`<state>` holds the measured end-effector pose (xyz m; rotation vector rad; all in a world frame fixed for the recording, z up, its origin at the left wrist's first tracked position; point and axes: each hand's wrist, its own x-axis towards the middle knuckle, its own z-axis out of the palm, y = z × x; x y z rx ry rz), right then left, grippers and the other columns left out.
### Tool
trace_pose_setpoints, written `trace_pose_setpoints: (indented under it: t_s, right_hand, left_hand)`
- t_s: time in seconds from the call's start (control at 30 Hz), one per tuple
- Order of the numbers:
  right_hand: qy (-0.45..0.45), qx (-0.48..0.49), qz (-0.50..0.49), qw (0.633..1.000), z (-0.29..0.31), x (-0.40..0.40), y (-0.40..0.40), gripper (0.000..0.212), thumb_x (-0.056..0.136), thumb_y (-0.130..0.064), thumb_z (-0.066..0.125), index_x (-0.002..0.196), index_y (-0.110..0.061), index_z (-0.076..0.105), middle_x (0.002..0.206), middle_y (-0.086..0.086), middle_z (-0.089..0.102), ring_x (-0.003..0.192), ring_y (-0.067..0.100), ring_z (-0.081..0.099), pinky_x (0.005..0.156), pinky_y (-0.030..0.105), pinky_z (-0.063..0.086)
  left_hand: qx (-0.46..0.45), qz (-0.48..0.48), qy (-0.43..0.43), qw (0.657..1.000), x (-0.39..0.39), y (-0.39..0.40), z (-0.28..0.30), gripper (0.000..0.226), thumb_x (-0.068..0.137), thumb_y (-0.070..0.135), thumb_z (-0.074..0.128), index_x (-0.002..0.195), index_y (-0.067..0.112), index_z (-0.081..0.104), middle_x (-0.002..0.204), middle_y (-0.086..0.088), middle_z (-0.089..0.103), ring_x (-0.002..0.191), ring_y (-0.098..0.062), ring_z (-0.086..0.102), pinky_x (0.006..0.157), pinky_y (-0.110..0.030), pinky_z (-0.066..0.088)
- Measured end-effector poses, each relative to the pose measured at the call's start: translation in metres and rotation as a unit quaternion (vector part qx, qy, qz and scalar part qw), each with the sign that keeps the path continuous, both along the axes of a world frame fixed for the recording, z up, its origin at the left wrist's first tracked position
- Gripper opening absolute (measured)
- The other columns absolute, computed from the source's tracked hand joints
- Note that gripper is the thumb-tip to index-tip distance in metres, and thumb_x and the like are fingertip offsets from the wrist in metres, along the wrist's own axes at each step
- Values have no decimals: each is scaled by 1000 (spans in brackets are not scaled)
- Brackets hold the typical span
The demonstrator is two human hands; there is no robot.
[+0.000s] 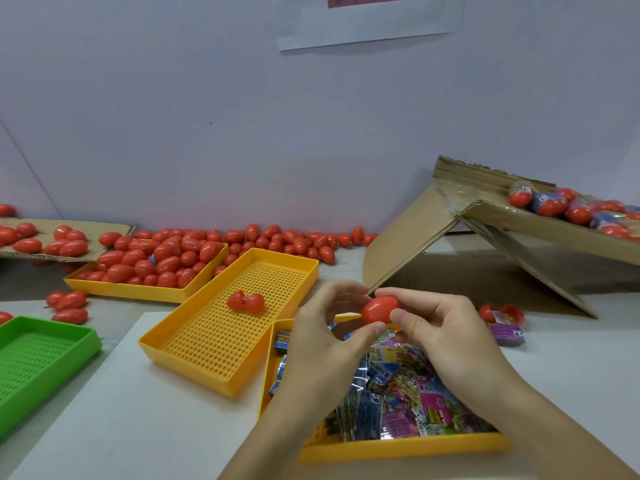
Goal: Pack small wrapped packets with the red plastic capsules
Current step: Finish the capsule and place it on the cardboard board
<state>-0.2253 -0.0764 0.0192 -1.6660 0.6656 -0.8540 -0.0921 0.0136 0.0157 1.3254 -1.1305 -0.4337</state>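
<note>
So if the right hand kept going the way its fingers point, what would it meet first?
The right hand points left, pinching a closed red capsule. Straight on it would meet the left hand, whose fingers hold the capsule's other side. Beyond that, probably the open capsule in the yellow tray, though depth is unclear.

Green tray (41, 358) cut off at left edge (wall notice's (367, 19) print blurred, top cropped)
</note>
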Motion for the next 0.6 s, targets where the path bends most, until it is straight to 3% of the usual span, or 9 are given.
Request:
trace_pose_setpoints:
  t_s: [0.17,0.3,0.37,0.43,0.5,0.6]
  right_hand:
    - [10,-12,14,1000,2,0,0,32,95,-9,60,116,-31,73,105,-15,76,103,0,68,87,19,56]
    - [42,-64,37,996,0,0,0,38,97,-8,58,116,-38,71,107,-24,73,109,-9,62,91,9,49]
    - [60,-106,9,993,-3,1,-1,36,98,-11,58,120,-37,69,107,-23,72,109,-13,60,89,5,47]
    - [94,-199,-42,975,-5,0,-4,31,95,-14,64,117,-35,70,98,-25,70,101,-14,60,81,1,46]
    - [158,-287,-44,944,-7,-3,-6,20,91,-18,70,105,-31,76,90,-26,67,97,-11,59,79,3,46]
    - [255,-337,-2,906,-10,-5,-5,11,89,-39,71,96,-34,77,89,-23,67,89,-3,60,78,14,48]
  left_hand:
    - [2,-10,-23,1000,-1,1,1,33,79,6,81,102,22,65,97,11,68,99,-10,68,84,-30,59]
    - [17,37,-160,986,-5,1,0,31,82,17,80,101,31,60,97,17,62,98,-2,61,80,-26,58]
    - [30,69,-176,982,-3,-1,-4,34,85,17,77,108,34,59,101,18,61,99,-2,60,82,-26,57]
    - [53,100,-101,988,2,-2,-6,30,89,18,72,112,33,61,105,15,63,101,-5,62,81,-25,58]
    - [66,113,40,991,9,-3,-7,19,93,21,68,105,35,65,102,14,68,98,-6,67,73,-19,57]
    - [53,91,213,971,15,-4,-8,13,93,19,67,100,30,69,98,10,72,91,-8,72,79,-26,59]
